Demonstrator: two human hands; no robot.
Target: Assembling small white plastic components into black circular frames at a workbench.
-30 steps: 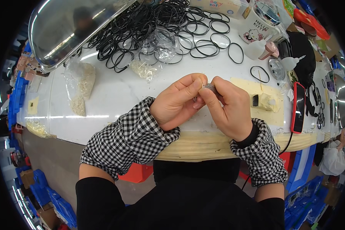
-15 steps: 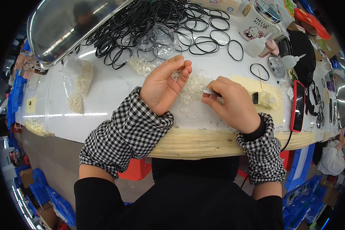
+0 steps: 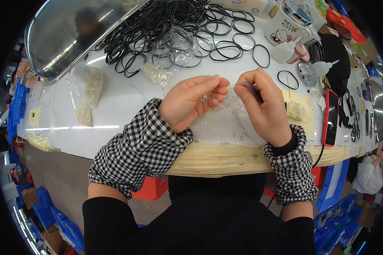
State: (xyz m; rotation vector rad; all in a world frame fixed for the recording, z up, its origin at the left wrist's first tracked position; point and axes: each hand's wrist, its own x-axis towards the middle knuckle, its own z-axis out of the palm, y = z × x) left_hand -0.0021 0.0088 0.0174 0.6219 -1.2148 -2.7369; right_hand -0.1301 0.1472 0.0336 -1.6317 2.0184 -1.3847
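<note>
My left hand (image 3: 189,100) is cupped, its fingers curled round some small pale pieces (image 3: 206,97) that show between thumb and fingers. Close by on its right, my right hand (image 3: 266,104) pinches a slim grey metal tool (image 3: 253,90); most of it is hidden in the fingers, so its exact kind does not show. The fingertips of the two hands are near each other but apart. Below and between them, more whitish small pieces (image 3: 230,104) lie scattered on the white tabletop (image 3: 212,129).
A heap of black rubber rings (image 3: 153,29) lies behind my hands, beside a shiny metal tray (image 3: 72,38). Clear bags of pale pieces (image 3: 93,89) lie on the left. Right are a yellowish sheet (image 3: 304,100), a red-edged phone (image 3: 331,117) with a cable, and a white tub (image 3: 287,27).
My right hand has risen from the scattered pieces, moving slightly right and turning with the metal tool. My left hand has shifted right, its fingertips a little lower. The tray has shifted slightly.
</note>
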